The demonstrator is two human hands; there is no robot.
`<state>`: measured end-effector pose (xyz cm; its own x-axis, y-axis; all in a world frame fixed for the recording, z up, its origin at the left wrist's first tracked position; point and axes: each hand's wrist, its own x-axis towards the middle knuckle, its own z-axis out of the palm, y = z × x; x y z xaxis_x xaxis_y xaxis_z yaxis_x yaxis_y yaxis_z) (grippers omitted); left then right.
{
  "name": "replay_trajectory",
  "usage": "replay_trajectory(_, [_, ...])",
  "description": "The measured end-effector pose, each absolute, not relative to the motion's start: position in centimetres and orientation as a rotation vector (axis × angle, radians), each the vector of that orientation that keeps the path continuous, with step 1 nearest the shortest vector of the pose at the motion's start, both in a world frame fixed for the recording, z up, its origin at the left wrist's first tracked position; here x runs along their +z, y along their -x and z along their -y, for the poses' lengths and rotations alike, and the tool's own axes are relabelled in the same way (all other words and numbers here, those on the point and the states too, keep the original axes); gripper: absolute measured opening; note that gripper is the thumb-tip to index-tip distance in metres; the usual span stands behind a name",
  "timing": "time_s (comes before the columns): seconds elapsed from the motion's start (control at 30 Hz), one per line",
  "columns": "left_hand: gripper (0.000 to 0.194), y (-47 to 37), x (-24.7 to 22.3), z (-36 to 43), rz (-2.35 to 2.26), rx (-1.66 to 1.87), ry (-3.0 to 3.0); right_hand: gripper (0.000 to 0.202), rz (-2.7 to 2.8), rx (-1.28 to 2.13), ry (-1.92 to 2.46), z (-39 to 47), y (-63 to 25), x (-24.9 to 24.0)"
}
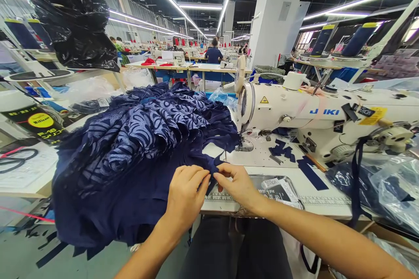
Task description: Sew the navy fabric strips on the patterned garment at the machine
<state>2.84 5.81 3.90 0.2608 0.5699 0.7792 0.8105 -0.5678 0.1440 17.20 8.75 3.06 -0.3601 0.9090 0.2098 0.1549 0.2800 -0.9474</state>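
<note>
Both of my hands pinch the edge of a navy fabric piece (212, 166) near the front of the sewing table. My left hand (190, 187) grips it from the left, thumb against fingers. From the right, my right hand (237, 185) pinches the same edge close by. The fabric runs back into a large heap of navy garments with a pale leaf-like pattern (144, 126), spread over the table's left side and hanging off its front. Just beyond my hands stands a white JUKI sewing machine (301, 109), with fabric lying near its needle area.
Navy scraps (282, 150) and a strip (312, 174) lie by the machine. A metal tray with labels (276, 187) sits at the front edge. Scissors (19, 159) and a spray can (32, 120) are at left. Plastic bags (393, 183) lie right. A person (214, 52) sits farther back.
</note>
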Motion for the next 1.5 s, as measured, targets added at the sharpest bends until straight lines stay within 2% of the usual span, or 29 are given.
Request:
replay_trajectory(0.17, [0.02,-3.3,3.7,-5.7,1.22,-1.111,2.175,0.012,1.784,1.04,0.973,-8.6,-17.1,3.1])
replay_trajectory(0.33, [0.011,-2.6,4.0,-5.5,1.313,-1.485,2.096,0.012,1.674,1.237,1.003,-8.9,-17.1,3.4])
replay_trajectory(0.53, [0.015,-1.6,4.5,-4.8,1.56,-1.796,1.967,0.015,1.608,1.33,1.03,-9.1,-17.2,3.3])
replay_trajectory(0.63, [0.025,-1.6,4.4,-4.9,1.442,-1.666,2.066,0.015,1.603,1.329,1.026,-9.1,-17.2,3.3])
replay_trajectory(0.77, [0.007,-2.1,4.0,-5.6,1.224,-1.298,2.147,0.014,1.651,1.247,1.023,-8.8,-17.0,3.3])
replay_trajectory(0.87, [0.011,-2.7,3.6,-6.1,1.114,-1.133,2.156,0.015,1.753,1.108,1.023,-8.7,-16.9,3.2])
replay_trajectory(0.97, [0.011,-2.7,3.5,-6.3,1.091,-1.117,2.145,0.014,1.825,1.004,1.028,-8.7,-16.9,3.0])
replay_trajectory(1.1, [0.008,-1.0,3.9,-7.4,1.138,-1.14,2.225,0.009,1.705,1.244,1.028,-9.0,-17.5,3.3])
replay_trajectory(1.23, [0.034,0.8,4.3,-10.4,1.021,-0.811,2.473,0.011,1.52,1.504,1.008,-9.3,-18.1,4.2])
replay_trajectory(1.37, [0.025,0.7,4.3,-13.5,0.914,-0.642,2.793,0.011,1.473,1.571,0.972,-10.2,-18.7,4.6])
replay_trajectory(1.43, [0.027,0.5,4.6,-14.2,1.012,-0.622,2.986,0.012,1.617,1.45,0.993,-11.0,-19.6,4.6])
replay_trajectory(1.5, [0.029,0.4,5.1,-14.6,1.227,-0.712,3.141,0.016,1.834,1.135,1.076,-12.2,-20.8,4.2])
